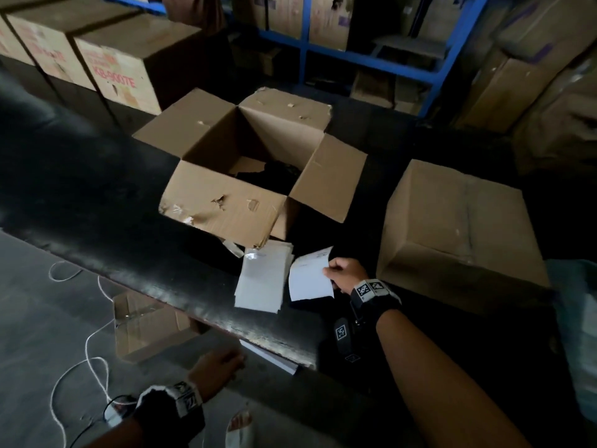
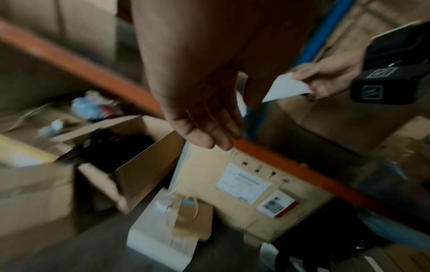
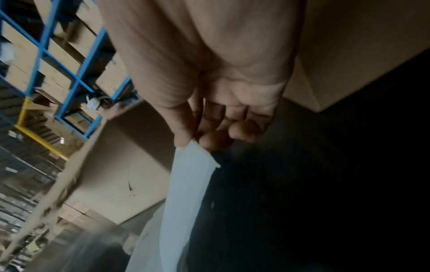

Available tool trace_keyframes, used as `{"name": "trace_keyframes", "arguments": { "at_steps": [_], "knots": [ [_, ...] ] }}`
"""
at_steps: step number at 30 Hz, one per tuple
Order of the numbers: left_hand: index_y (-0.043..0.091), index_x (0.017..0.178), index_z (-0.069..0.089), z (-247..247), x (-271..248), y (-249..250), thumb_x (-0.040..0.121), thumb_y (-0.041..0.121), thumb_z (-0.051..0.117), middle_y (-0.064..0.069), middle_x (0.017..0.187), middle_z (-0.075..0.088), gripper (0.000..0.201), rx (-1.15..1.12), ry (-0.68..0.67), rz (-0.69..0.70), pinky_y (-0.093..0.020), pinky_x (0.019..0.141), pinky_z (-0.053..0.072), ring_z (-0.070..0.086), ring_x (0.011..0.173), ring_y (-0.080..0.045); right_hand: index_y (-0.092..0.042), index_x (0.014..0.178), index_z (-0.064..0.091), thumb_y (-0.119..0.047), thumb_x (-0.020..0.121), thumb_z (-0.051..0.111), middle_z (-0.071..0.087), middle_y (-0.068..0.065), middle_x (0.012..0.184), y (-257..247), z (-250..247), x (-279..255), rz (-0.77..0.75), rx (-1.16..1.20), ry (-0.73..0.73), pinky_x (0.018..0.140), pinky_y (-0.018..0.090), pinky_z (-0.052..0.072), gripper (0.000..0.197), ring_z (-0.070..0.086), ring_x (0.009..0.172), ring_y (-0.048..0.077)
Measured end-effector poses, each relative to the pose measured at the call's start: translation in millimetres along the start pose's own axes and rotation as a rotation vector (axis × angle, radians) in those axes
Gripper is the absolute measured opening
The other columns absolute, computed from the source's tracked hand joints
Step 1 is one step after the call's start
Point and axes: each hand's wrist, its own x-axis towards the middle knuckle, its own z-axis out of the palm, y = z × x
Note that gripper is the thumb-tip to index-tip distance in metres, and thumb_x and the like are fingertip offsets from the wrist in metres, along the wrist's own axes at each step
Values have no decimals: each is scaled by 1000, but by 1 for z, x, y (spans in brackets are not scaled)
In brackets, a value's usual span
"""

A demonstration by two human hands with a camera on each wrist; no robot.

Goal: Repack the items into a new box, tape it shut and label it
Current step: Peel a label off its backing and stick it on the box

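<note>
On the black desk (image 1: 97, 195), near its front edge, the right hand (image 1: 347, 274) pinches 1 white label sheet (image 1: 308, 276) by its corner, thumb on top and fingers under. The sheet hangs just above the desk. Just beside it lies a small stack of white sheets (image 1: 263, 279), touching the bottom of the torn open box (image 1: 245, 169). Something dark sits inside that box, too dim to name. The closed box (image 1: 458, 227) stands to the right, near the hand but apart from it. I think this is the new one, waiting for its label.

The left hand (image 1: 218, 367) is low by the desk's front edge, fingers loose and holding nothing.

What could go wrong? The pinch is only on 1 corner, so the thin sheet could bend, slip or stick down crooked. The stack is near the desk edge, and a bump from the arm could push sheets onto the floor (image 1: 48, 318).

Room to move looks good between the 2 boxes. The open box's right flap (image 1: 332, 179) sticks out, so a wide swing could catch it.
</note>
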Motion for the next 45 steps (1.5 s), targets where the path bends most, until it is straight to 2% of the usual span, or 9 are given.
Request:
{"name": "trace_keyframes", "arguments": {
  "at_steps": [4, 8, 10, 14, 16, 22, 26, 35, 45],
  "knots": [
    [17, 91, 65, 23, 4, 106, 91, 21, 58, 0, 79, 68, 8, 35, 29, 203, -12, 61, 45, 63, 64, 1, -11, 73, 56, -8, 89, 63, 49, -2, 60, -2, -66, -25, -129, 74, 23, 42, 6, 36, 18, 49, 39, -6],
    [18, 136, 43, 49, 29, 217, 92, 41, 50, -11, 125, 59, 50, 125, 133, 360, -32, 92, 44, 57, 112, -28, -11, 95, 61, -11, 90, 63, 53, -5, 65, -10, -130, -51, -197, 205, 86, 42, 4, 35, 5, 49, 40, -11],
    [18, 139, 39, 63, 33, 267, 84, 52, 49, -13, 128, 57, 64, 74, 192, 458, -35, 94, 43, 55, 117, -30, -10, 98, 63, -11, 91, 62, 54, -2, 64, -13, -159, -61, -223, 265, 128, 43, 6, 37, 7, 49, 40, -7],
    [11, 135, 45, 86, 30, 342, 87, 30, 61, -14, 130, 57, 54, -11, 349, 627, -26, 93, 38, 52, 121, -28, -10, 95, 67, -16, 91, 62, 61, -3, 67, -8, -212, -73, -263, 350, 251, 49, 9, 45, 9, 54, 51, 0],
    [8, 135, 45, 96, 32, 364, 83, 33, 58, -15, 129, 57, 59, -60, 373, 709, -23, 91, 36, 53, 119, -28, -10, 94, 68, -18, 91, 62, 61, -4, 66, -2, -233, -76, -281, 346, 307, 47, 8, 42, 11, 53, 47, -3],
    [10, 134, 45, 108, 37, 405, 89, 16, 59, -13, 128, 57, 48, -107, 422, 815, -21, 89, 37, 54, 116, -27, -17, 74, 67, -14, 91, 60, 67, -3, 70, 10, -268, -83, -316, 250, 224, 50, 11, 42, 18, 53, 52, 3],
    [12, 135, 43, 106, 45, 414, 90, 15, 58, -11, 129, 56, 48, -121, 400, 825, -20, 88, 37, 53, 114, -19, -20, 75, 66, -13, 90, 61, 69, -6, 72, 6, -274, -83, -334, 216, 231, 54, 14, 44, 17, 55, 58, 6],
    [16, 136, 43, 88, 74, 425, 90, 21, 57, -11, 127, 59, 49, -149, 371, 819, -37, 96, 47, 57, 113, -26, -23, 79, 66, -10, 89, 61, 69, -5, 78, -12, -274, -73, -382, 208, 271, 54, 6, 42, 17, 55, 54, -9],
    [16, 135, 43, 71, 96, 425, 89, 25, 57, -14, 118, 63, 48, -157, 339, 795, -46, 86, 54, 64, 98, -31, -13, 86, 64, -6, 92, 55, 66, -2, 75, -33, -265, -57, -404, 247, 319, 52, 4, 40, 13, 55, 52, -10]
  ]
}}
